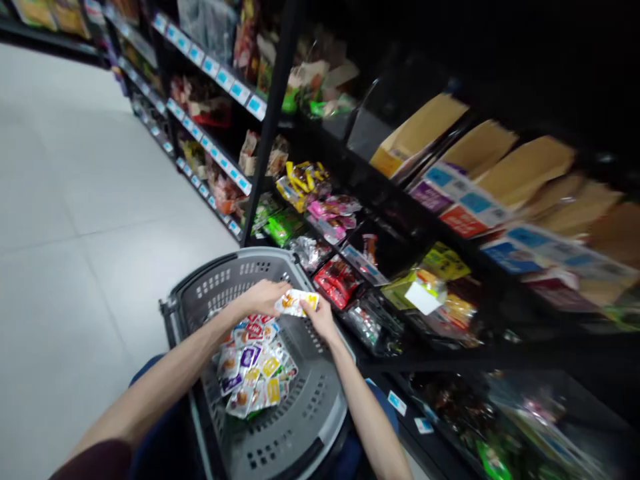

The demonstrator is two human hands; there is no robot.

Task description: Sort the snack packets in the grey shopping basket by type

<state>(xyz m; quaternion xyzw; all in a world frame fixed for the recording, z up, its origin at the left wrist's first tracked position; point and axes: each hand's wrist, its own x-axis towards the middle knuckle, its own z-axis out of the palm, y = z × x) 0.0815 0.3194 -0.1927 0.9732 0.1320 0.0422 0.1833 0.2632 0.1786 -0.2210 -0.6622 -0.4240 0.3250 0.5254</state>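
Above the inside of a grey plastic shopping basket (310, 373), a small white snack packet (296, 302) with yellow and orange print is held between my two hands. My right hand (321, 319) pinches its right end, with the thumb on top. At the packet's left end is my left hand (265, 297), its fingers closed against the edge and their tips partly hidden. Below my hands, in the left part of the basket, lies a heap of small snack packets (257, 370) in white, purple, red and yellow.
Black shelving (265, 147) with price labels runs along the right and into the distance. Its low compartments hold red snack packs (336, 281), pink packs (334, 217) and yellow packs (303, 185). Brown paper bags (525, 170) stand higher up. Pale floor tiles (75, 200) extend on the left.
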